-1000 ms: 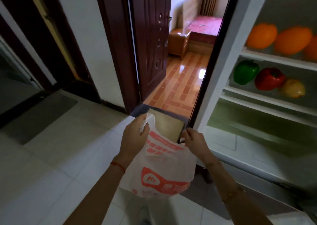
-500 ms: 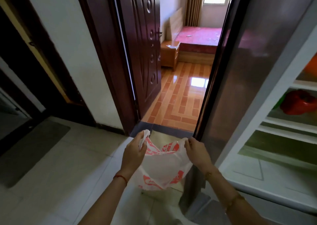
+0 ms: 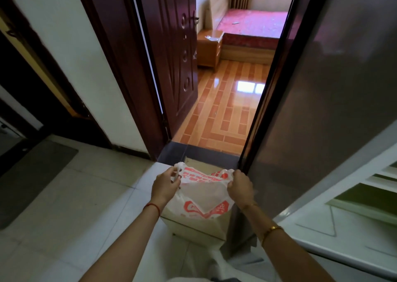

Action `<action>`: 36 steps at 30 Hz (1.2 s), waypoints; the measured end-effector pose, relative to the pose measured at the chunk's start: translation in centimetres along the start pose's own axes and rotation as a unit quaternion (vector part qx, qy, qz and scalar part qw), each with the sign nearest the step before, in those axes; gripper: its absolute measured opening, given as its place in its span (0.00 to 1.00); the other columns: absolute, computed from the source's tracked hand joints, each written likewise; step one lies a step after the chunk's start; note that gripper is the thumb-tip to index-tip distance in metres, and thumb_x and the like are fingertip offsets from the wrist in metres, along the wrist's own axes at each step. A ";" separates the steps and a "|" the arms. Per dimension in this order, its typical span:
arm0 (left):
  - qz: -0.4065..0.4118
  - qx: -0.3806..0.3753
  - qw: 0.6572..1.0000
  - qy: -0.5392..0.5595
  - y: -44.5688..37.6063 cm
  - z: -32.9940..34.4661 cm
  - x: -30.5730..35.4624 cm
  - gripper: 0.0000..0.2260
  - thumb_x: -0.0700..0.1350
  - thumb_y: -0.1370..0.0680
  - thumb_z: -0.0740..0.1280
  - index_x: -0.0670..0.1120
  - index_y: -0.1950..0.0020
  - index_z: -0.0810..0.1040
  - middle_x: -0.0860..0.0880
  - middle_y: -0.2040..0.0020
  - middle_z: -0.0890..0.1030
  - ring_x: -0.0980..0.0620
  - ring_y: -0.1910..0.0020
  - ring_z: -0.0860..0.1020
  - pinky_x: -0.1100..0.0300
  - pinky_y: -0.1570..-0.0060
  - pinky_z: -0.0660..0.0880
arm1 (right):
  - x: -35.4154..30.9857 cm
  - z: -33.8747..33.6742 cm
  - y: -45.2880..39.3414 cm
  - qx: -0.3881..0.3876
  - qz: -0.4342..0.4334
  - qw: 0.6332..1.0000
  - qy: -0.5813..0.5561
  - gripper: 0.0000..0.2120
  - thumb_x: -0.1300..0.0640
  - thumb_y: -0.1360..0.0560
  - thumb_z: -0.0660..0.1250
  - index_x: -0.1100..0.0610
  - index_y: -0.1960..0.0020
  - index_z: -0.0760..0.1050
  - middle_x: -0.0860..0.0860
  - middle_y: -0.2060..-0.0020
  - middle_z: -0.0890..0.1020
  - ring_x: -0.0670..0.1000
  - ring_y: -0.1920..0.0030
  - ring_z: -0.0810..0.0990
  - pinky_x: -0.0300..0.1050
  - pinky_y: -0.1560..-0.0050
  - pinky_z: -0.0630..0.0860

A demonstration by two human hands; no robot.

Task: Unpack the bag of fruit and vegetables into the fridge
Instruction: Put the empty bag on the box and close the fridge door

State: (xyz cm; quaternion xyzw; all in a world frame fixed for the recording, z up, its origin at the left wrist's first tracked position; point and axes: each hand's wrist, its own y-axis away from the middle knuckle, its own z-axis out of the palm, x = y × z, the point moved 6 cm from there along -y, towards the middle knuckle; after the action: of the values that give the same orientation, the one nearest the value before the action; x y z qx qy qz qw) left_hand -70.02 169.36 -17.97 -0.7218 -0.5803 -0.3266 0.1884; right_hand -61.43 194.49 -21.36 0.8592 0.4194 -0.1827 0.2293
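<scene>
Bag (image 3: pixel 199 198) hangs stretched between left hand (image 3: pixel 164 186) and right hand (image 3: pixel 239 186), each pinching one rim; apparently empty. Fridge (image 3: pixel 343 228) lies rightward, nearer the right hand.

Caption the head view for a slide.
Both hands, left and right, pull open a white-and-red plastic bag beside the open fridge.

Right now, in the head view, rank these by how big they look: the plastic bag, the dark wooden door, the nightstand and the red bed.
1. Door
2. Bed
3. Bag and nightstand look about alike; the bag is far nearer the camera, so I won't rank them.
</scene>
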 end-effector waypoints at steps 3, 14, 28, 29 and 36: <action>-0.025 -0.013 1.000 0.010 -0.7 1.2 -0.4 0.11 0.45 0.23 0.68 0.47 0.40 0.78 0.49 0.49 0.83 0.49 0.54 0.82 0.52 0.52 0.80 | 2.2 2.2 -2.0 -0.007 0.024 1.000 -0.014 0.11 0.58 0.26 0.66 0.51 0.45 0.70 0.52 0.47 0.79 0.56 0.47 0.81 0.58 0.47 0.81; -0.032 -0.032 0.996 0.073 0.0 3.2 -0.3 0.17 0.39 0.21 0.66 0.46 0.33 0.72 0.47 0.39 0.78 0.53 0.43 0.76 0.67 0.51 0.75 | 0.2 0.4 0.0 -0.026 -0.010 0.998 -0.063 0.19 0.58 0.21 0.64 0.59 0.31 0.69 0.54 0.34 0.73 0.55 0.34 0.72 0.51 0.32 0.71; 0.197 0.040 0.979 -0.042 7.1 -3.8 4.4 0.18 0.42 0.23 0.68 0.47 0.34 0.75 0.47 0.38 0.79 0.47 0.38 0.75 0.48 0.38 0.73 | -1.2 -5.8 11.0 0.106 -0.105 0.987 -0.062 0.21 0.51 0.22 0.65 0.53 0.30 0.69 0.51 0.33 0.73 0.53 0.33 0.70 0.51 0.31 0.70; 0.213 0.035 0.975 -0.044 8.0 -4.0 4.7 0.18 0.42 0.23 0.68 0.47 0.33 0.75 0.47 0.38 0.79 0.47 0.38 0.75 0.48 0.38 0.73 | -1.0 -6.2 12.3 0.115 -0.106 0.986 -0.057 0.21 0.50 0.22 0.65 0.53 0.31 0.69 0.51 0.34 0.74 0.53 0.32 0.70 0.50 0.31 0.70; 0.312 -0.001 0.949 -0.039 14.7 -3.9 7.1 0.16 0.44 0.24 0.66 0.47 0.36 0.76 0.47 0.42 0.80 0.45 0.41 0.76 0.44 0.43 0.74 | 1.7 -9.6 22.9 0.204 -0.105 0.972 -0.056 0.21 0.57 0.24 0.70 0.60 0.33 0.73 0.58 0.39 0.78 0.59 0.37 0.74 0.52 0.36 0.70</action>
State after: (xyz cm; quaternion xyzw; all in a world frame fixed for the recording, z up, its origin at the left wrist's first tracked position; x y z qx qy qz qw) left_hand -56.04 168.15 -8.72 -0.8790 -0.3332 -0.2238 0.2574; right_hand -40.87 188.32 -8.76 0.8276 0.4473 -0.3350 0.0523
